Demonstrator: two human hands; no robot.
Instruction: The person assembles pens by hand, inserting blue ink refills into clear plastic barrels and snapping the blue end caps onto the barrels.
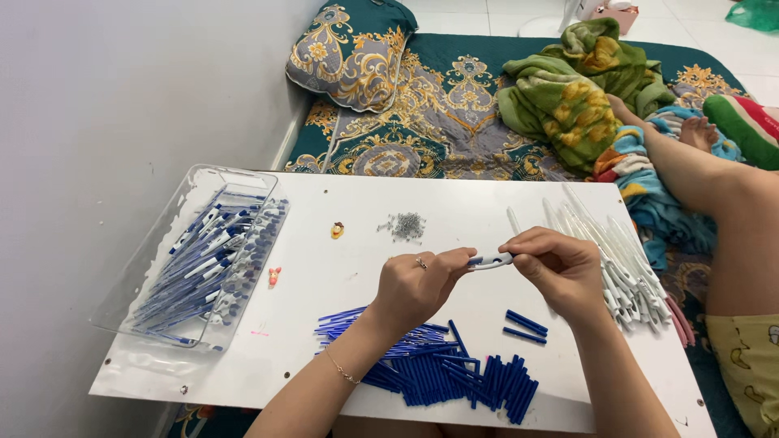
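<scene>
Both my hands meet over the middle of a white board [341, 324]. My left hand [422, 284], with a ring and a thin bracelet, pinches one end of a white pen barrel [491, 261]. My right hand [556, 272] grips the other end of the same barrel. Below my hands lies a heap of blue refills and blue pen parts [442, 369]. A pile of white pen barrels [625, 268] lies to the right of my right hand. A small cluster of metal springs [406, 225] sits above my hands.
A clear plastic tray [138, 268] of finished blue-and-white pens stands at the left by the wall. Two small toy figures [337, 230] lie on the board. Behind it are a patterned mat, a cushion [353, 49], a green blanket [568, 89] and another person's leg [706, 178].
</scene>
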